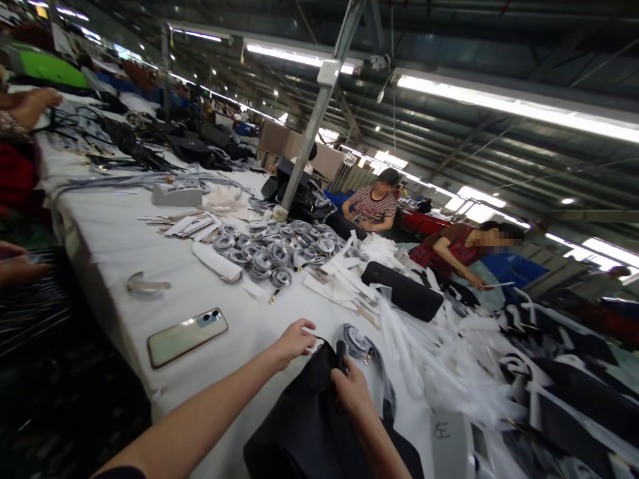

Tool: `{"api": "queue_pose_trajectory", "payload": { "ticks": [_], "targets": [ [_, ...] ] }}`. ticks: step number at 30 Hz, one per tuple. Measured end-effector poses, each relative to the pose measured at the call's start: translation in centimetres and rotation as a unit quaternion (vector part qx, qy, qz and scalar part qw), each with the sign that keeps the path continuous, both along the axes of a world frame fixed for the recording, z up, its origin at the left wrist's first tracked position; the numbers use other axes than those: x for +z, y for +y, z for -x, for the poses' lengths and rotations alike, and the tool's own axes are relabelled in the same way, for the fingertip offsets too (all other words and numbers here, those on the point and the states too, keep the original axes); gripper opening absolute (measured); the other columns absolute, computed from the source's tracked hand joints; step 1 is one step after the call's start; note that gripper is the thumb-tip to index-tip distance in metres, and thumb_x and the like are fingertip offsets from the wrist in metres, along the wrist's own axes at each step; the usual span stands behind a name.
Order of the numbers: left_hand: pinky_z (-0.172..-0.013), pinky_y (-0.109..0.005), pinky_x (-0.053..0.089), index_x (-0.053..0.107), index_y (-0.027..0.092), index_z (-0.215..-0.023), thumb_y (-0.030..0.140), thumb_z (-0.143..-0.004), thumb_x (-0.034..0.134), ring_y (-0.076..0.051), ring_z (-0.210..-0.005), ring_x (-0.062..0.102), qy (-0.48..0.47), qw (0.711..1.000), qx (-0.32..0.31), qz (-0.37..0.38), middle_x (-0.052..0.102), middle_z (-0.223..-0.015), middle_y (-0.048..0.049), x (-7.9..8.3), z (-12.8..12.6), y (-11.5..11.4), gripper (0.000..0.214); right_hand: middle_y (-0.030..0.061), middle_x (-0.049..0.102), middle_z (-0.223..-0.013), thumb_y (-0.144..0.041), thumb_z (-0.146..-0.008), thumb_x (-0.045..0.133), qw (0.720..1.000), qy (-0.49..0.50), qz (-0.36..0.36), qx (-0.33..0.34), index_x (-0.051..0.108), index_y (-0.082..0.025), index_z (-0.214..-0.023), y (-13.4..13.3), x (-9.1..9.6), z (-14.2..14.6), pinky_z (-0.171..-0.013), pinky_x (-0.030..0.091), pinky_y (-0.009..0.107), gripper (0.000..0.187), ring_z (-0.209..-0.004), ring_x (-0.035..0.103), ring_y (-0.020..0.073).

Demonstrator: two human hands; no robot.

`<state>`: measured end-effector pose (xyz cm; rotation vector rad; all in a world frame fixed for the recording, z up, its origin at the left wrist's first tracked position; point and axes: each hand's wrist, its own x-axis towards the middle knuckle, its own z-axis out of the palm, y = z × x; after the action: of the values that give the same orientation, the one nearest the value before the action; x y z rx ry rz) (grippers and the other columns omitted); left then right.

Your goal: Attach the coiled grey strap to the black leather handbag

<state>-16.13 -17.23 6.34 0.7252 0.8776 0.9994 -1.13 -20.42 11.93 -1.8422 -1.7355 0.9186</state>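
Note:
A black bag (pixel 309 426) lies on the white table (pixel 124 239) right in front of me. My left hand (pixel 295 340) pinches the top edge of the bag, fingers closed. My right hand (pixel 352 389) grips the bag's opening from the other side, fingers curled over the black material. A coiled grey strap (pixel 355 340) lies just beyond both hands.
A phone (pixel 187 336) lies to the left of my arms. Several coiled grey straps (pixel 279 249) are heaped mid-table, with white paper strips (pixel 429 359) and a black pouch (pixel 402 289) to the right. Two people work across the table; another person's hands show at far left.

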Motion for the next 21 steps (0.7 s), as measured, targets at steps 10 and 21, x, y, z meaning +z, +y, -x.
{"api": "queue_pose_trajectory", "payload": {
  "ticks": [10, 21],
  "targets": [
    [-0.074, -0.030, 0.050, 0.065, 0.014, -0.077, 0.072, -0.058, 0.068, -0.020, -0.076, 0.064, -0.126, 0.963, -0.224, 0.085, 0.068, -0.080, -0.0087, -4.8, -1.3, -4.6, 0.061, -0.0099, 0.034, -0.038, -0.029, -0.061, 0.047, 0.991, 0.132, 0.033, -0.016, 0.050, -0.014, -0.123, -1.7, 2.2, -1.1, -0.035, 0.019, 0.024, 0.063, -0.031, 0.028, 0.0107],
    [-0.067, -0.025, 0.047, 0.062, 0.018, -0.087, 0.055, -0.060, 0.076, -0.013, -0.062, 0.059, -0.158, 0.985, -0.044, 0.057, 0.064, -0.070, 0.0022, -5.8, -1.5, -3.7, 0.048, -0.0111, 0.035, -0.041, -0.030, -0.061, 0.050, 0.993, 0.110, -0.039, -0.018, 0.032, -0.012, -0.138, -1.4, 1.1, -0.1, -0.038, 0.022, 0.022, 0.082, -0.035, 0.031, 0.0109]
  ]
}}
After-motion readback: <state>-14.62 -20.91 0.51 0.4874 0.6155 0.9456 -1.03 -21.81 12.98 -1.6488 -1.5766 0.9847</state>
